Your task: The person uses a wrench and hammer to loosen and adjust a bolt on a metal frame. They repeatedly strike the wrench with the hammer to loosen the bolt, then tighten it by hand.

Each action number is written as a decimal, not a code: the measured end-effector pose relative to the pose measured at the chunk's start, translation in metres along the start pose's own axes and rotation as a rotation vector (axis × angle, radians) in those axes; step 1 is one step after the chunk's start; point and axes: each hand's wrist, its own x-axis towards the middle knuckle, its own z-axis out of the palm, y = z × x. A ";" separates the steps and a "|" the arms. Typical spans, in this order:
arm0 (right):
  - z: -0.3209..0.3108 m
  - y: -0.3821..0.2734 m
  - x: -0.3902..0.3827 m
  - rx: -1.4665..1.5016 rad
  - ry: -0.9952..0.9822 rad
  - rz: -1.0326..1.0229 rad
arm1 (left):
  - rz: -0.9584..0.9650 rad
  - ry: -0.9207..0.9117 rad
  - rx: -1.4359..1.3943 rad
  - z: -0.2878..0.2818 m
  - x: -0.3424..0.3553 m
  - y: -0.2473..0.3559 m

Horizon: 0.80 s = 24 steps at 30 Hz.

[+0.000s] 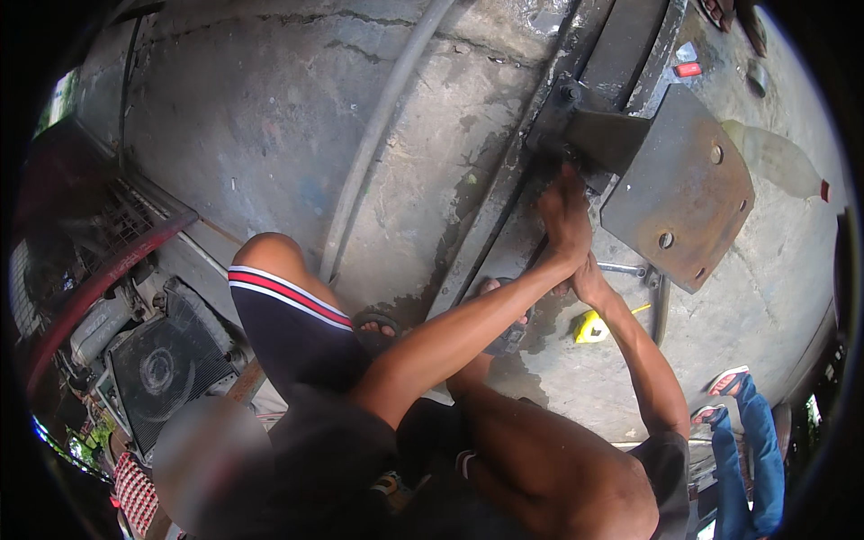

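Note:
A long dark steel beam [477, 232] runs diagonally across the concrete floor. Fixed against it is a bracket with a broad rusty plate [684, 184] that has several holes. My left hand [565, 216] reaches in at the dark corner between beam and bracket; its fingertips are lost in shadow, so what they touch is hidden. Just below, my right hand [589, 283] sits beside my left wrist, its fingers mostly covered by the left forearm. Close to it, a metal wrench [623, 268] lies near the plate's lower edge. A yellow tape measure [590, 328] rests on the floor below.
A grey pipe [371, 148] curves along the floor at left. A radiator [166, 369] stands farther left beside a red bar [108, 283]. At right lie a plastic bottle [778, 164] and a small red packet [688, 69]. Another person's jeans-clad legs [749, 459] are at lower right.

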 end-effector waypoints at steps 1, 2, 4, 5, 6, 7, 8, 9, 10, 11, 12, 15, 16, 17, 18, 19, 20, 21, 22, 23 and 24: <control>0.001 0.003 -0.001 -0.024 0.023 -0.011 | -0.009 -0.020 0.012 -0.001 -0.004 -0.001; 0.000 -0.001 0.007 -0.006 0.039 -0.010 | 0.004 -0.048 0.023 -0.001 -0.001 -0.002; 0.001 -0.008 0.007 0.063 0.024 0.071 | 0.037 -0.094 0.024 0.000 0.007 -0.002; 0.006 -0.014 0.003 0.123 0.012 0.139 | 0.042 -0.118 0.019 -0.002 0.011 -0.003; 0.015 -0.020 0.004 0.280 0.084 0.247 | 0.049 -0.140 0.014 -0.004 0.014 -0.003; 0.028 -0.026 0.003 0.463 0.071 0.327 | 0.033 -0.181 0.072 -0.010 0.015 -0.003; 0.038 -0.034 0.003 0.648 0.065 0.396 | 0.022 -0.233 0.126 -0.015 0.020 0.007; 0.052 -0.042 0.001 0.835 0.059 0.469 | 0.005 -0.284 0.180 -0.022 0.022 0.014; 0.074 -0.040 0.005 0.942 0.110 0.414 | -0.019 -0.389 0.281 -0.033 0.031 0.021; 0.095 -0.042 0.013 1.044 0.162 0.349 | -0.031 -0.472 0.332 -0.039 0.041 0.029; 0.121 -0.068 0.022 1.012 0.272 0.265 | -0.042 -0.539 0.396 -0.047 0.054 0.035; 0.140 -0.068 0.034 1.065 0.306 0.041 | -0.026 -0.584 0.427 -0.052 0.064 0.029; 0.143 -0.066 0.036 1.078 0.326 0.021 | -0.008 -0.604 0.403 -0.052 0.064 0.027; 0.148 -0.065 0.035 1.097 0.342 0.008 | 0.005 -0.621 0.386 -0.054 0.064 0.026; 0.153 -0.065 0.034 1.121 0.344 0.005 | 0.034 -0.612 0.397 -0.056 0.067 0.025; 0.155 -0.066 0.037 1.099 0.346 -0.021 | 0.062 -0.603 0.409 -0.057 0.071 0.024; 0.159 -0.067 0.038 1.077 0.355 -0.040 | 0.080 -0.600 0.419 -0.062 0.072 0.025; 0.165 -0.070 0.039 1.055 0.362 -0.057 | 0.060 -0.621 0.435 -0.068 0.073 0.025; 0.175 -0.074 0.039 1.132 0.360 -0.047 | 0.038 -0.639 0.452 -0.077 0.077 0.026; 0.186 -0.073 0.047 1.210 0.317 -0.102 | 0.023 -0.657 0.466 -0.084 0.082 0.036; 0.201 -0.075 0.061 1.291 0.272 -0.162 | 0.017 -0.753 0.592 -0.091 0.093 0.045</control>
